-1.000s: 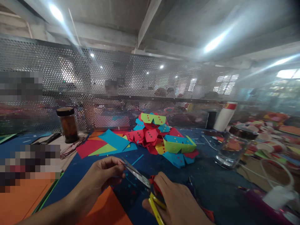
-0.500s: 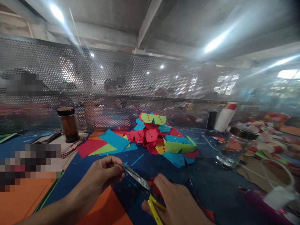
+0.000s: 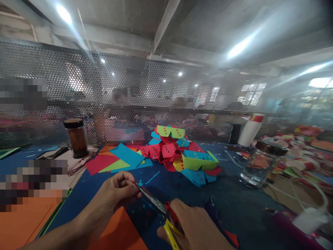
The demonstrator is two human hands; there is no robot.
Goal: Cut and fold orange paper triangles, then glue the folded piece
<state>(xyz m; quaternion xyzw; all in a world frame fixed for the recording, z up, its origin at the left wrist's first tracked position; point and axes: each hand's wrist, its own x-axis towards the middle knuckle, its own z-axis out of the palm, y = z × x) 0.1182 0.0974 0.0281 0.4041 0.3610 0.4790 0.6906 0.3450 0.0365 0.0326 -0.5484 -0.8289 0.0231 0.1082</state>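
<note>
My right hand (image 3: 194, 222) grips a pair of scissors (image 3: 156, 203) with one red and one yellow handle. Their blades point up and left, to the fingertips of my left hand (image 3: 122, 189). Those fingers are pinched together at the blade tips; what they hold, if anything, is too small to make out. Tiny blue paper scraps (image 3: 140, 182) and a thin blue strip (image 3: 152, 177) lie just beyond the tips. Under my left forearm is an orange sheet (image 3: 122, 232). Farther back, folded paper shapes (image 3: 169, 151) in red, blue, green and yellow are heaped up.
Coloured sheets (image 3: 127, 155) fan out left of the heap. A dark-lidded jar (image 3: 76, 139) stands at the left, a clear glass jar (image 3: 253, 168) at the right. Beside that are a purple object with a white plug (image 3: 309, 220) and cables. A perforated metal screen (image 3: 140, 86) closes off the back.
My right hand has shifted slightly down with the scissors, and more of the red handle shows. My left hand has barely moved, its fingertips still at the blade tips.
</note>
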